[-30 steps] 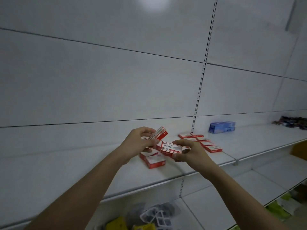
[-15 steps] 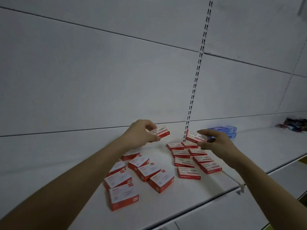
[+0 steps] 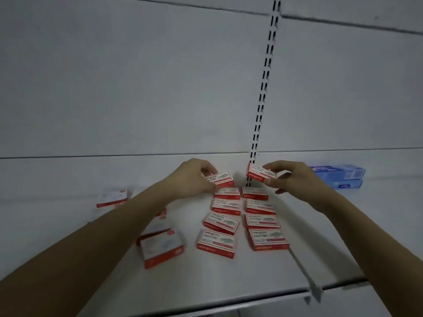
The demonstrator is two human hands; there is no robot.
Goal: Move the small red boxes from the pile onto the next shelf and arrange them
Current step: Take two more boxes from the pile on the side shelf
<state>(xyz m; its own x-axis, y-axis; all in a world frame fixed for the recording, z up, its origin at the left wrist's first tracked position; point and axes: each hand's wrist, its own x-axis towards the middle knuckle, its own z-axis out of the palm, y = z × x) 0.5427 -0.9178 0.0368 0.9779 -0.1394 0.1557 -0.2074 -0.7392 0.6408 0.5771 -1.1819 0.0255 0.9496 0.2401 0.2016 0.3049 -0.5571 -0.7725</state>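
My left hand point(image 3: 192, 180) holds a small red box point(image 3: 220, 179) by its end, above the far end of the left row. My right hand point(image 3: 289, 178) pinches another small red box point(image 3: 259, 173) near the slotted upright, above the far end of the right row. Below them lie two neat rows of small red boxes point(image 3: 261, 221), several per row, flat on the white shelf point(image 3: 229, 277). The loose pile of red boxes point(image 3: 160, 247) lies to the left, partly hidden by my left forearm.
Blue boxes point(image 3: 338, 177) are stacked at the back right of the shelf, just beyond my right hand. A black slotted upright point(image 3: 263, 92) runs up the white back wall. The shelf's front edge and a divider bracket point(image 3: 313, 294) are at the bottom.
The view has moved closer and tilted down onto the shelf. Both hands, each still holding a box, have shifted toward the back of the two rows.
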